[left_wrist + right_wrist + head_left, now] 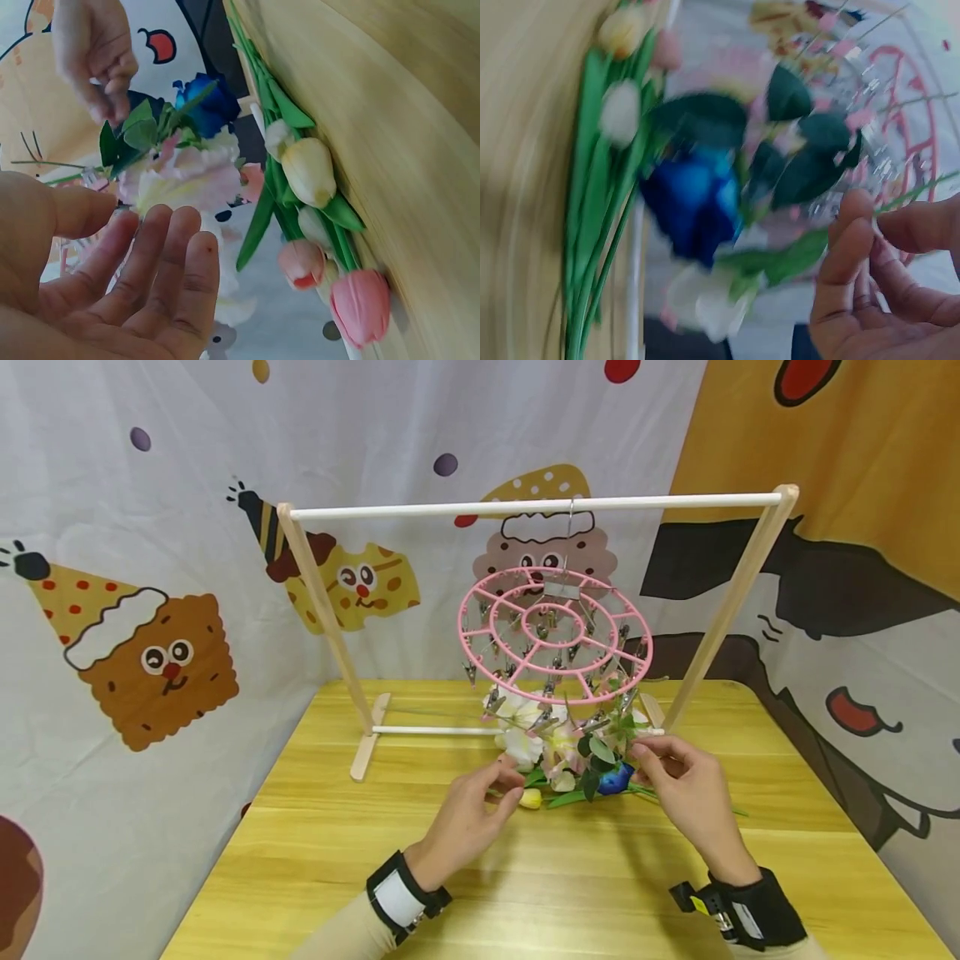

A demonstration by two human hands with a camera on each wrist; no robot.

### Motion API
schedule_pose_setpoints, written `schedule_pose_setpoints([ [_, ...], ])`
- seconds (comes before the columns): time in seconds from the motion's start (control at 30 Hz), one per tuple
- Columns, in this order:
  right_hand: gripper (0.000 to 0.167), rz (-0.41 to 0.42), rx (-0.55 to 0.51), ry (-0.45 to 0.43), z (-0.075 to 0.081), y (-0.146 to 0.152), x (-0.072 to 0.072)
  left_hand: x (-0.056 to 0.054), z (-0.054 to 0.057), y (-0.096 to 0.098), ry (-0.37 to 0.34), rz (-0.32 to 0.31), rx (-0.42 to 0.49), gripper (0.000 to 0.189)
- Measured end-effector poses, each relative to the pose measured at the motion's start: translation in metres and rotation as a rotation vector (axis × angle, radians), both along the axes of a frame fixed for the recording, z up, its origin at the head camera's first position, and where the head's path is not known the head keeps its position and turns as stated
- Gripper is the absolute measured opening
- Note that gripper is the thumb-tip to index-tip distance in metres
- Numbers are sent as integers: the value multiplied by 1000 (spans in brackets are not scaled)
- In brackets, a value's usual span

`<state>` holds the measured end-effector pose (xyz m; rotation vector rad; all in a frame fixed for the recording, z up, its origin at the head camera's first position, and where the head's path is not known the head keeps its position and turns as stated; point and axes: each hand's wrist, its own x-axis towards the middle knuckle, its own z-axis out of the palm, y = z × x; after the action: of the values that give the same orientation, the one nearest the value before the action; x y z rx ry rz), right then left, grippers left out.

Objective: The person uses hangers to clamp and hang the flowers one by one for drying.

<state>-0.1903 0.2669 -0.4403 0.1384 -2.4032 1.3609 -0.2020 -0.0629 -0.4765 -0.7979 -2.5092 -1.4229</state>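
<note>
A pink round clip hanger (555, 699) hangs by its hook from a rack bar, with several metal clips below it. Artificial flowers hang upside down from it: a blue rose (694, 206) with dark leaves, a pale pink lily (180, 180) and white blooms (517, 747). My left hand (472, 806) is just left of and below the blooms, its fingers loosely bent and nothing between them. To the right of the blue rose, my right hand (686, 785) hovers with relaxed, bent fingers beside a green stem (930, 187). No object shows in its grasp.
Artificial tulips lie on the wooden table (315, 860) below the hanging flowers, among them a yellow tulip (309, 172) and a pink tulip (360, 307). The wooden rack (330, 618) has slanted side posts and a low white crossbar (435, 730). A printed cloth surrounds the table.
</note>
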Motion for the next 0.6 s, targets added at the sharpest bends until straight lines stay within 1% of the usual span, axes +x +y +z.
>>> schedule_pose_setpoints([
  [0.13,21,-62,175,-53,-8,21,-4,3,-1,-7,5,23,-55,14],
  [0.23,19,-52,304,-118,-18,35,-9,5,-2,-11,9,29,-90,15],
  [0.3,20,-31,393,-158,-26,43,-14,6,-3,-14,13,31,-114,16],
  [0.43,26,44,520,-213,-40,54,-24,7,-5,-18,36,29,-152,15],
  [0.5,28,85,553,-224,-45,56,-27,7,-5,-20,53,27,-172,15],
  [0.6,29,136,568,-232,-52,56,-30,7,-6,-23,66,26,-213,19],
])
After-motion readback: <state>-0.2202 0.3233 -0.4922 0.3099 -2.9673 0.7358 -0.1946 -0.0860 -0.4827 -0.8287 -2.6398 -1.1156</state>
